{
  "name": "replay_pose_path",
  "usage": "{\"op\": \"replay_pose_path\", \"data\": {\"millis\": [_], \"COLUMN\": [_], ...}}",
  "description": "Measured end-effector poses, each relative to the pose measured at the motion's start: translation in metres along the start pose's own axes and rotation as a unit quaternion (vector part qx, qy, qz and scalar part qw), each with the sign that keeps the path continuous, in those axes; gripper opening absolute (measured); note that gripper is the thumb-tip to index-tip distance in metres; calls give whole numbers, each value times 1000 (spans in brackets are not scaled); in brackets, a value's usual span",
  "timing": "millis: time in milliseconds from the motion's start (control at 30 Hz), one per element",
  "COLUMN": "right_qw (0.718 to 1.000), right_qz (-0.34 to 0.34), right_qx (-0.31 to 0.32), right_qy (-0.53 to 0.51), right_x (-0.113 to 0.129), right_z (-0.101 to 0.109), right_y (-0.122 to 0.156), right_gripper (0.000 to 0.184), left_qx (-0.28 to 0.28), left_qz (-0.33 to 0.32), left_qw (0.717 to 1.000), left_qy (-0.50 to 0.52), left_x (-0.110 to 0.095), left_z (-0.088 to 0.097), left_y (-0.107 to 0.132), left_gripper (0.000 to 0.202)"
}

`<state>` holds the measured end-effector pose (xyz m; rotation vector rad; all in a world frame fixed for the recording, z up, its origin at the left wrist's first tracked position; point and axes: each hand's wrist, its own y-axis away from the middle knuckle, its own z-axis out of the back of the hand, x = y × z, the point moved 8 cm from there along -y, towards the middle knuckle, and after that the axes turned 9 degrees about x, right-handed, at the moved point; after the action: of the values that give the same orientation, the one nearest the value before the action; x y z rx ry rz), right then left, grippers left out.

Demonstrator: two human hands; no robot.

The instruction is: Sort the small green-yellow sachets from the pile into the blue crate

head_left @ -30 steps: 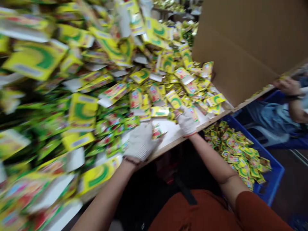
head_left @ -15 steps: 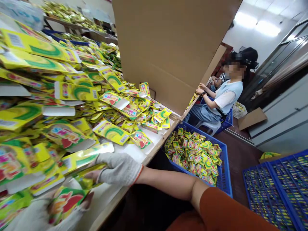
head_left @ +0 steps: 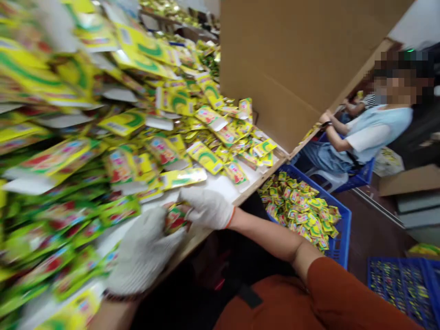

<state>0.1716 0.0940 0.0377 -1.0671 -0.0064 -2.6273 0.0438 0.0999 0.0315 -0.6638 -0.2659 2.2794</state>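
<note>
Both hands wear white knit gloves. My left hand (head_left: 142, 252) and my right hand (head_left: 206, 207) meet at the table's front edge and are closed on the same small yellow, green and red packet (head_left: 174, 217). A big heap of like packets (head_left: 117, 133) covers the table behind them and to the left. The view is smeared by motion on the left.
A tall cardboard sheet (head_left: 292, 64) stands at the table's right end. Below it a blue crate (head_left: 338, 229) holds several small packets. Another blue crate (head_left: 402, 284) is at the bottom right. A seated person (head_left: 371, 133) works beyond the cardboard.
The camera swung left and down. My right hand moved right along the table edge. My left hand rose into view and met it on the packet.
</note>
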Motion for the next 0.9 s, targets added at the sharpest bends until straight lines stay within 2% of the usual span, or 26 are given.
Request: {"op": "replay_pose_path", "data": {"millis": [67, 100, 200, 267, 367, 467, 567, 667, 767, 833, 900], "right_qw": [997, 993, 976, 973, 983, 985, 975, 957, 944, 949, 969], "right_qz": [35, 41, -18, -53, -35, -16, -70, -108, -122, -117, -74], "right_qx": [36, 30, 1, -28, -44, 36, 76, 91, 179, 213, 194], "right_qy": [-63, -104, -216, -225, -176, -168, -197, -252, -250, -202, -133], "right_x": [1, -4, -36, -48, -37, -16, -12, -14, -13, -13, -7], "right_z": [-2, 1, 5, 6, 5, -5, -9, -14, -28, -29, -17], "right_y": [5, 7, 7, 7, 6, 4, 9, 16, 15, 9, 0], "right_gripper": [9, 15, 22, 20, 19, 16, 31, 45, 37, 32, 23], "left_qx": [19, 25, 35, 46, 70, 77, 49, 31, 32, 31, 28], "left_qz": [16, 30, 54, 51, 50, 69, 109, 118, 102, 99, 116], "left_qw": [999, 997, 995, 994, 992, 990, 989, 991, 994, 992, 975], "left_qy": [-46, -62, -82, -90, -96, -97, -83, -51, -1, 71, 187], "left_x": [-7, -7, -6, -8, -10, -7, 1, 6, 5, 4, 4], "left_z": [1, 1, 0, -3, -8, -9, -5, -6, -10, -8, -6], "left_y": [0, 0, 0, -1, -1, 1, 3, 4, 4, 4, 6], "left_gripper": [23, 26, 28, 37, 48, 47, 47, 51, 56, 54, 49]}}
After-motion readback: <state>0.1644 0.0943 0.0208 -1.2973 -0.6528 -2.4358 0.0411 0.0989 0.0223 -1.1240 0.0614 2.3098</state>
